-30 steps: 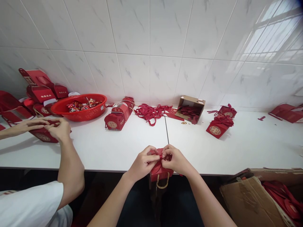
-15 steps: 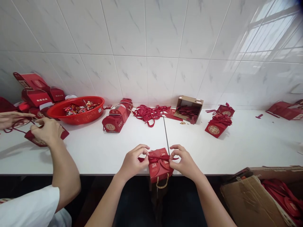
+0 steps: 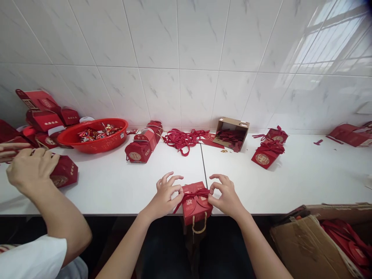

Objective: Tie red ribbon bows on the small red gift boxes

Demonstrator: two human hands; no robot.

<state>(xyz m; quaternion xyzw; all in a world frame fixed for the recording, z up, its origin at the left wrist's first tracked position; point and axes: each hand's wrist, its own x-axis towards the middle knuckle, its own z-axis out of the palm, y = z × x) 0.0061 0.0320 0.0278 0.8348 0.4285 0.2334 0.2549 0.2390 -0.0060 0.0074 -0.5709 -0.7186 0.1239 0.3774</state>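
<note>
A small red gift box point(image 3: 195, 207) with gold print sits at the table's front edge, its twisted rope handle point(image 3: 199, 228) hanging over the side toward me. Across its top runs a dark red ribbon point(image 3: 195, 193), tied in the middle. On the left of the box, my left hand point(image 3: 166, 195) pinches the ribbon between thumb and forefinger, the other fingers raised. My right hand point(image 3: 226, 195) pinches the ribbon's other side in the same way, close to the box's right edge.
A co-worker's hand point(image 3: 31, 166) handles another red box point(image 3: 65, 172) at the left. Along the wall are a red basket point(image 3: 95, 146) of sweets, closed boxes point(image 3: 141, 149), heaped ribbons point(image 3: 186, 139), an open carton point(image 3: 244, 130) and bow-tied boxes point(image 3: 266, 157). A cardboard box point(image 3: 310, 248) stands lower right.
My hands still pinch the ribbon, with their free fingers lifted and spread more. A ribbon end now hangs down at the left. The co-worker's hands and box have shifted left.
</note>
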